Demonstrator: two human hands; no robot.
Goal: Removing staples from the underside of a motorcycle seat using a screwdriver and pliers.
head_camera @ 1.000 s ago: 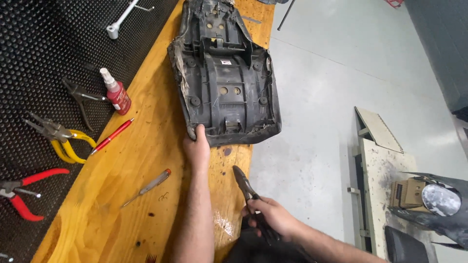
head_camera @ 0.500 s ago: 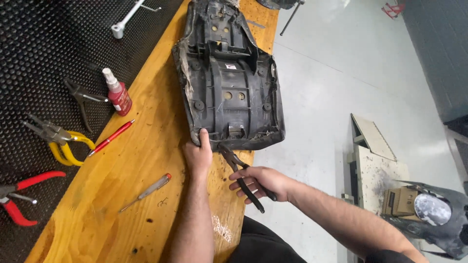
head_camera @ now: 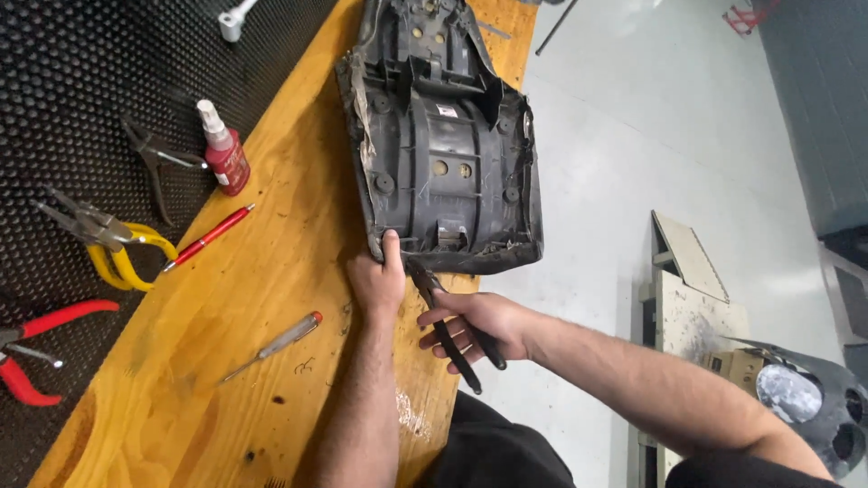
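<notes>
Your left hand (head_camera: 380, 278) is closed on the near corner of the black seat base (head_camera: 448, 154), thumb on top, and presses it down. The seat base lies upside down on the wooden desk (head_camera: 181, 380), its ribbed plastic underside facing up, and its right side hangs a little over the desk edge above the grey floor (head_camera: 651, 136).

Your right hand (head_camera: 479, 323) is wrapped around the dark handles of the black pliers (head_camera: 448, 316). The tip of the pliers points to the near edge of the seat base, just beside your left thumb. I cannot tell if the tip already bites something there, because the spot is small and partly hidden.

I judge that the step in hand is working with the pliers along the edge where the cover (head_camera: 362, 99) folds over the plastic. The next move asks for a steady left hand and a careful placing of the tip, since your thumb is very near to it.

On the left, well apart, lie a slim screwdriver (head_camera: 271, 346), a red pen (head_camera: 208, 238), a small red bottle (head_camera: 224, 149), yellow-handled pliers (head_camera: 108, 239) and red-handled pliers (head_camera: 41, 348), the last three on the black rubber mat (head_camera: 81, 81).
</notes>
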